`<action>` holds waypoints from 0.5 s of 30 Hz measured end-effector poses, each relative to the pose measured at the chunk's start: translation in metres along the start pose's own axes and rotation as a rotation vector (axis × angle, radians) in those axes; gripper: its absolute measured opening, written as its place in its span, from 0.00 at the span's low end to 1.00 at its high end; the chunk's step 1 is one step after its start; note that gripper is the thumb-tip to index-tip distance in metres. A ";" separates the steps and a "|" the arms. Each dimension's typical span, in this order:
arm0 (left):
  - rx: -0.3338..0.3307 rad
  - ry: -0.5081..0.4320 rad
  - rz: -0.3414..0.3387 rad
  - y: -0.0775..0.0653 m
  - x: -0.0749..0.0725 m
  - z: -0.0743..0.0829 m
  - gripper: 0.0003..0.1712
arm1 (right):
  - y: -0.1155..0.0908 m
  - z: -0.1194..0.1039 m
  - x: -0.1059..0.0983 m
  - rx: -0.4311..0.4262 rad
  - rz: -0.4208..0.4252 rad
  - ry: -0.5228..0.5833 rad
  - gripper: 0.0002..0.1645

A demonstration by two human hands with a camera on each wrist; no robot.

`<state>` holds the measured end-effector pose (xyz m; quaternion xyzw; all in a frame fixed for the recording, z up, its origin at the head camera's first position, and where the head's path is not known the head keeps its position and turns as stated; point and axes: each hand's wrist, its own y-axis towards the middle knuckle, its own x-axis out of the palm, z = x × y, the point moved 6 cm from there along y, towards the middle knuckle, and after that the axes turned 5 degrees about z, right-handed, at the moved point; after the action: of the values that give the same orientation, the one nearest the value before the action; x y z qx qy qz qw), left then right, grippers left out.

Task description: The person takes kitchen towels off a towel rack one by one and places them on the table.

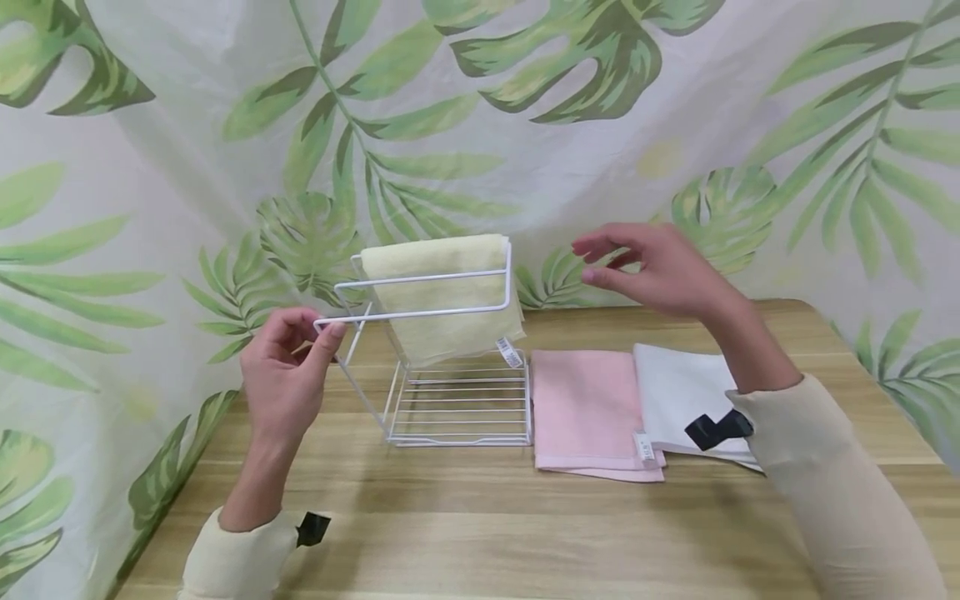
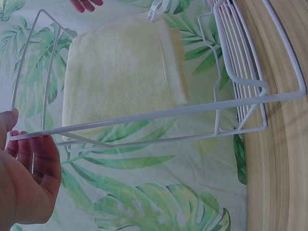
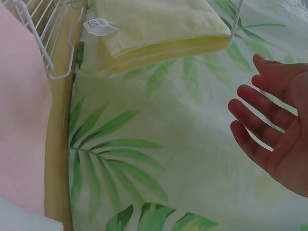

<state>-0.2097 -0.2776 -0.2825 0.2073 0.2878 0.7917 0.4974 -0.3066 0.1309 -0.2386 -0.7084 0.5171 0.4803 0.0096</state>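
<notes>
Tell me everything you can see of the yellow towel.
The pale yellow towel looks like soft cloth, folded in layers, a printed white tag at one lower corner. It hangs over the upper back of the white wire rack, above its base; neither left hand nor right hand touches it.

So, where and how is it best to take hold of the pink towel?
Probably pinch the pink towel by its near edge, the right hand coming from the person's side. It lies folded flat on the table, with the white rack close on its left and the white towel at its right, so the near edge looks freest.
</notes>
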 end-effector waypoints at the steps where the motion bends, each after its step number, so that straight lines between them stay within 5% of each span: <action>1: 0.000 0.003 0.000 0.000 0.000 0.000 0.12 | 0.003 -0.004 0.000 -0.005 -0.004 0.009 0.21; 15: -0.012 -0.009 0.003 0.001 -0.001 -0.001 0.10 | 0.042 -0.042 0.013 -0.095 0.010 0.063 0.26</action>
<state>-0.2106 -0.2790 -0.2828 0.2084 0.2804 0.7932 0.4988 -0.3098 0.0804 -0.2043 -0.7203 0.4970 0.4820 -0.0426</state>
